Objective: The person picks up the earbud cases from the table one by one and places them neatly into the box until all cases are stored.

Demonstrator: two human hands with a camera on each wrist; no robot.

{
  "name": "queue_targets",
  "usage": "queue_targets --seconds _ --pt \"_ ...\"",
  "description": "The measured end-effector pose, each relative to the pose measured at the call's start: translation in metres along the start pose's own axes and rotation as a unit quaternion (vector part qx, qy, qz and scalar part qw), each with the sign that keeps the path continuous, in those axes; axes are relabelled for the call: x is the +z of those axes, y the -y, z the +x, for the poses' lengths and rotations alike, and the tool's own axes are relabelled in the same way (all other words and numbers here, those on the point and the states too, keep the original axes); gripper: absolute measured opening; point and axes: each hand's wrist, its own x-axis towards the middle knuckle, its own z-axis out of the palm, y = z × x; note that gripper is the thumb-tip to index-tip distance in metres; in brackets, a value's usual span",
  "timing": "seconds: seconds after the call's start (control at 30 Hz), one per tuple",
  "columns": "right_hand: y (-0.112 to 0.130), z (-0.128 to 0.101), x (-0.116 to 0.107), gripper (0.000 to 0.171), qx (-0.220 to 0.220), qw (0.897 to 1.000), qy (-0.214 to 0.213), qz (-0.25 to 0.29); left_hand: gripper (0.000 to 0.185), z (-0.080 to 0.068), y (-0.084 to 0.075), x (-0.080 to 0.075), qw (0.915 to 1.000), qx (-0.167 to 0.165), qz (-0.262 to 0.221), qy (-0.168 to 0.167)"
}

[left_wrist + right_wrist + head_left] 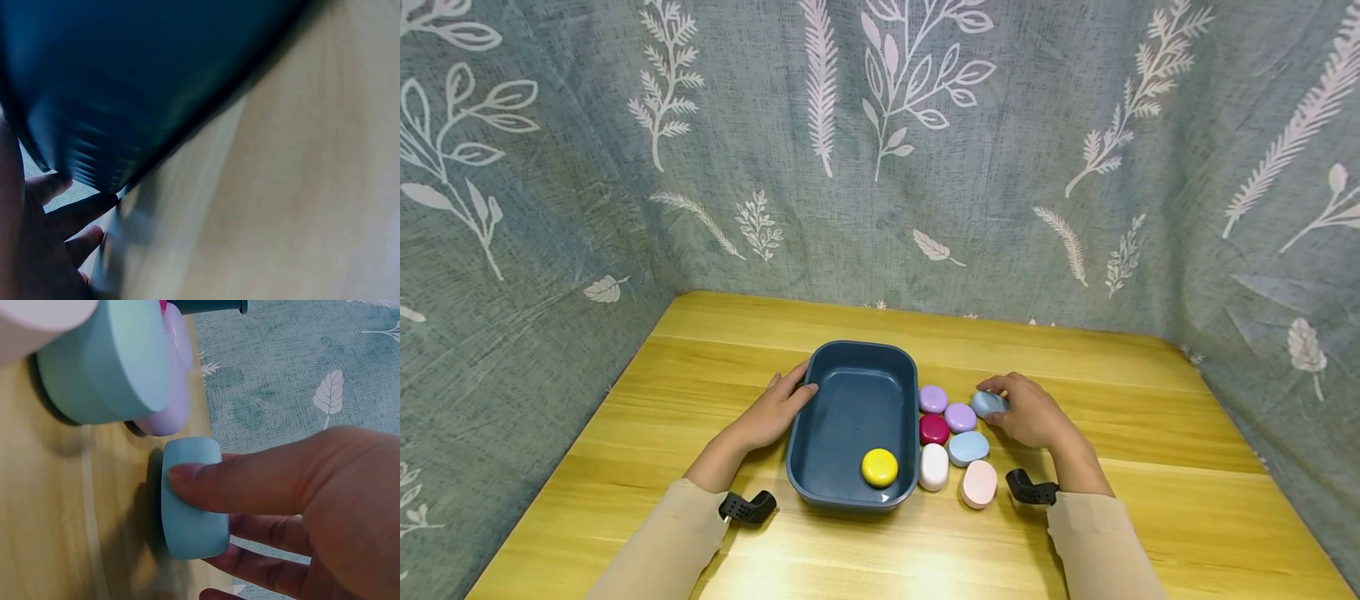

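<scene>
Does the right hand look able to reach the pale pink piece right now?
Probably yes: nothing visible lies between the right hand and the pale pink piece, though the light blue piece it holds likely needs releasing.

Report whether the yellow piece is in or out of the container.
In: the yellow piece sits inside the container, surrounded by its walls.

Grey-blue cloth [745, 142] printed with pale leaves [1306, 344] hangs across the top and down both sides of the frame; below, the yellowish wooden bench [1150, 408] catches bright glare [865, 567] at bottom centre.
</scene>
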Motion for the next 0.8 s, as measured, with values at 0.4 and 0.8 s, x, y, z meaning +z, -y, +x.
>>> queue_targets --seconds 0.4,0.8 --pt "0.0008 -0.0027 -0.0050 0.043 -0.014 1.000 -0.019 -0.001 0.060 -0.0021 -0.0002 0.0005 0.9999 -0.011 0.002 0.001" --pt "0.0061 -0.0068 -0.0092 0.045 -0.044 0.998 -0.044 -0.001 0.059 -0.0010 -0.0012 0.0004 1.0000 -0.005 0.000 0.002"
